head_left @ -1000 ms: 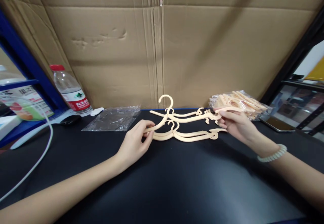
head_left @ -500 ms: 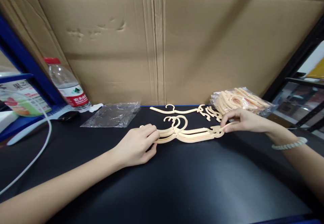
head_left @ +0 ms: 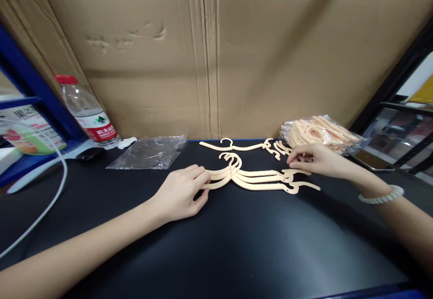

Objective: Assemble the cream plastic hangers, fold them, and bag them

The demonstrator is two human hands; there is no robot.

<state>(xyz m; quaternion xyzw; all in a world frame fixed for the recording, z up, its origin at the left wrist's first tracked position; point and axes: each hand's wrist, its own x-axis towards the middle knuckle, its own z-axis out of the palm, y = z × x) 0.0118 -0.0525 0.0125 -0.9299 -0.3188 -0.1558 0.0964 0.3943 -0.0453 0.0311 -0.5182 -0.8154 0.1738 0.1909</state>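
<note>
My left hand (head_left: 184,191) is closed around the left ends of a stack of cream hangers (head_left: 260,179), which lie on the black table with their hooks pointing away from me. At their right ends, notched parts with curved tips (head_left: 306,184) stick out. My right hand (head_left: 313,158) is just above those ends, thumb and fingertips drawn together in a pinch; whether anything is between them is hidden. Just beyond its fingertips lie several small curved cream pieces (head_left: 281,147). Behind the stack rests one more hanger (head_left: 245,148).
A clear bag of cream hanger parts (head_left: 321,132) sits at the back right, near a phone (head_left: 370,160). To the left lie a flat clear bag (head_left: 149,153), a red-capped bottle (head_left: 93,116) and a white cable (head_left: 57,200). Cardboard (head_left: 152,64) stands behind.
My right hand has let go of the curved tip at the front hanger's right end and moved slightly left. The front hanger's hook now lies closer to the others. My left hand stays put.
</note>
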